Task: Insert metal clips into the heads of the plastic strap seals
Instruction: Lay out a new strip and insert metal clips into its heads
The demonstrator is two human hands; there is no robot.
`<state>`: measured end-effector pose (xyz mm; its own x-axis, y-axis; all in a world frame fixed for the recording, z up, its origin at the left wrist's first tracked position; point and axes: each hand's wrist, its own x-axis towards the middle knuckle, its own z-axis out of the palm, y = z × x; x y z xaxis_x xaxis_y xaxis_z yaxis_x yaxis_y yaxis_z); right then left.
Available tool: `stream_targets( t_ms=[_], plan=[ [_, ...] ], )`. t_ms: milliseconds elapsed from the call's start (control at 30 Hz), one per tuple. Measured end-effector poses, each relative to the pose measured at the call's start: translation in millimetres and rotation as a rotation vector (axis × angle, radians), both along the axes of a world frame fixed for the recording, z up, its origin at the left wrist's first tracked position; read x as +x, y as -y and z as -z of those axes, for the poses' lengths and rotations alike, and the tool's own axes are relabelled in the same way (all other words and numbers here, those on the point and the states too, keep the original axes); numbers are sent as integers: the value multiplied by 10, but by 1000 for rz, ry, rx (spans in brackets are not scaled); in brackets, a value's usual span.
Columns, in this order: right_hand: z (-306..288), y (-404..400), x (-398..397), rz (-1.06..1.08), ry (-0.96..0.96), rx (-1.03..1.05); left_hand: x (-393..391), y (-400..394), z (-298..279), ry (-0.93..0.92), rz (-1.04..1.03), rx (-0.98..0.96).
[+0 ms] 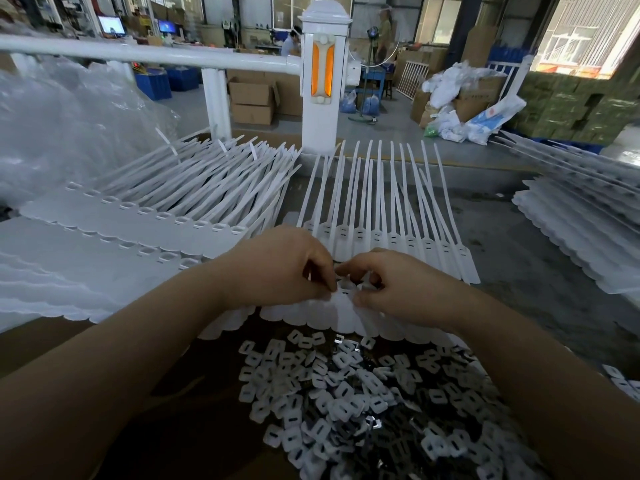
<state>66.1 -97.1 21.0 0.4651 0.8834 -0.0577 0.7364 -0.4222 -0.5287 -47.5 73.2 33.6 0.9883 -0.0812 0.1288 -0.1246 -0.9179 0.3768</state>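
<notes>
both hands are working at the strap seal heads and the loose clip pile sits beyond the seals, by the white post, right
Not quite. The head view shows the left hand and right hand at the strap seals, but the clip pile lies nearer than the seals, below the hands.

- big workshop hall, grey concrete floor [388, 112]
- white railing post [320, 81] with an orange reflector [318, 69]
- cardboard boxes [254, 98] stacked behind
- daylight through the windows [581, 36]
</notes>
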Motion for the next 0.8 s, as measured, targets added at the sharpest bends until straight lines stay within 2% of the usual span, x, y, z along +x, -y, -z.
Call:
stream_targets(
  t_ms=[67, 100, 267, 500, 633, 733, 800],
  plan=[
    [-6, -1, -5, 1, -16, 9, -24, 46, -20, -114, 95, -158],
    [-8, -4, -7, 1, -13, 10, -29, 71, -21, -163, 137, -179],
    [-6, 3, -15, 3, -7, 6, -24, 124, -15, -281, 207, -151],
    [-5, 5, -16, 3, -10, 4, -19, 157, -2, -333, 190, -195],
    [-9, 8, 9, 17, -67, 22, -23, 93, -4, -359, 91, -298],
    [-17, 22, 38, 93, -187, 140, -23, 39, -3, -305, -58, -522],
    [-29, 32, 51, 146, -203, 218, -9, 17, 11, -239, -155, -665]
  ],
)
